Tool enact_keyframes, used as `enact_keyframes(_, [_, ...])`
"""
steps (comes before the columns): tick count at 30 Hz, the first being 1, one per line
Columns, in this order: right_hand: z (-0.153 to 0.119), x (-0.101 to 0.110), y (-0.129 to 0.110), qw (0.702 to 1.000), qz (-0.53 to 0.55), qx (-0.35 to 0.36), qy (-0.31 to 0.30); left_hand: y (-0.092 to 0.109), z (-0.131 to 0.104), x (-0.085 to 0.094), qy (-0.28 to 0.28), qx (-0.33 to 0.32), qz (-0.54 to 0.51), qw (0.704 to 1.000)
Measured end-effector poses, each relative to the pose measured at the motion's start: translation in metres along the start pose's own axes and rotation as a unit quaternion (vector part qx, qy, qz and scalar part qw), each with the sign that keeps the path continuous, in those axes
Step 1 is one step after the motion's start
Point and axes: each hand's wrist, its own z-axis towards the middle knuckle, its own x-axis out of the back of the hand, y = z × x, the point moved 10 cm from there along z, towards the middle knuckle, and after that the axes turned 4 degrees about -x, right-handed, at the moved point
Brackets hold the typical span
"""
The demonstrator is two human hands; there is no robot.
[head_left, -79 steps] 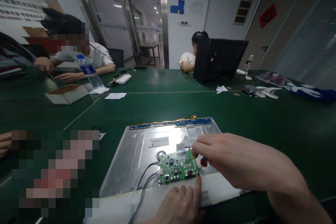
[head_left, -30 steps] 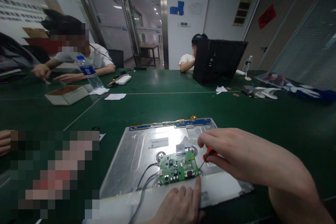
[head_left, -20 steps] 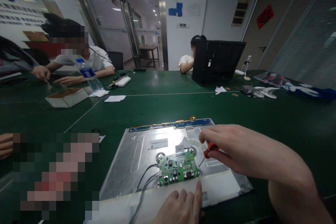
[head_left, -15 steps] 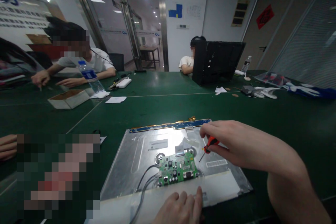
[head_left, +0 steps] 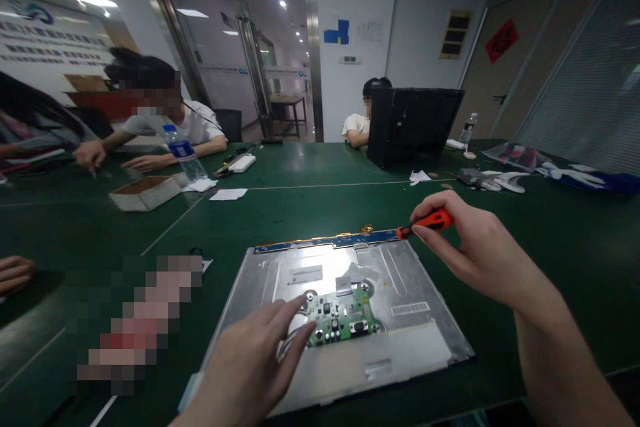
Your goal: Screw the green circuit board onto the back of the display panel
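Observation:
A flat metal display panel point(head_left: 350, 363) lies back side up on the table, with a green circuit board point(head_left: 345, 310) at its middle. Along its far edge runs a narrow blue circuit strip point(head_left: 340, 240). My left hand point(head_left: 255, 347) is over the panel's left part, thumb and forefinger apart at the board's left edge, around the dark cables point(head_left: 295, 339); no firm grip on them shows. My right hand point(head_left: 470, 233) is closed around the red-and-black handle of a screwdriver point(head_left: 434, 220). The screwdriver points left, its shaft over the panel's far right corner.
Across the green table point(head_left: 300, 207) stands a black monitor casing point(head_left: 415, 127). A water bottle point(head_left: 184, 153) and an open box point(head_left: 147, 193) are at the left. Gloves point(head_left: 500, 180) lie at the right. Co-workers sit opposite and left; another person's hand point(head_left: 17, 273) rests at the left edge.
My left hand has moved from the panel's near edge up and left to the board's cables. My right hand has lifted the screwdriver away from the board toward the panel's far right corner.

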Motion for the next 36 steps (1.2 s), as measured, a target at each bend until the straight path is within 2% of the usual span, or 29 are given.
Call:
enact_keyframes(2, [-0.012, 0.0, 0.005, 0.999, -0.006, -0.005, 0.036, -0.027, -0.016, 0.007, 0.008, 0.048, 0.002, 0.999])
enact_keyframes(4, [-0.025, -0.006, 0.008, 0.997, -0.036, -0.005, 0.063, -0.052, -0.036, 0.006, -0.004, 0.094, 0.002, 0.996])
enact_keyframes(6, [-0.037, -0.022, 0.013, 0.995, -0.071, -0.024, 0.06, -0.069, -0.056, 0.005, -0.007, 0.117, 0.011, 0.993])
enact_keyframes(9, [-0.052, -0.054, 0.031, 0.989, -0.1, -0.105, 0.016, -0.086, -0.084, -0.003, -0.019, 0.147, 0.025, 0.989])
enact_keyframes(13, [-0.072, -0.101, 0.047, 0.971, -0.147, -0.151, -0.109, -0.091, -0.106, -0.015, -0.038, 0.147, 0.04, 0.988])
enact_keyframes(16, [-0.086, -0.118, 0.052, 0.961, -0.166, -0.153, -0.157, -0.092, -0.111, -0.019, -0.047, 0.149, 0.066, 0.985])
enact_keyframes(21, [-0.101, -0.124, 0.054, 0.952, -0.184, -0.167, -0.177, -0.089, -0.109, -0.021, -0.063, 0.157, 0.05, 0.984])
enact_keyframes(27, [-0.109, -0.137, 0.071, 0.934, -0.202, -0.214, -0.201, -0.098, -0.115, -0.028, -0.072, 0.188, 0.028, 0.979])
enact_keyframes(31, [-0.112, -0.145, 0.084, 0.925, -0.217, -0.239, -0.201, -0.098, -0.114, -0.031, -0.061, 0.16, 0.005, 0.985])
enact_keyframes(36, [-0.117, -0.134, 0.103, 0.914, -0.226, -0.274, -0.198, -0.083, -0.096, -0.041, -0.072, 0.117, -0.006, 0.99])
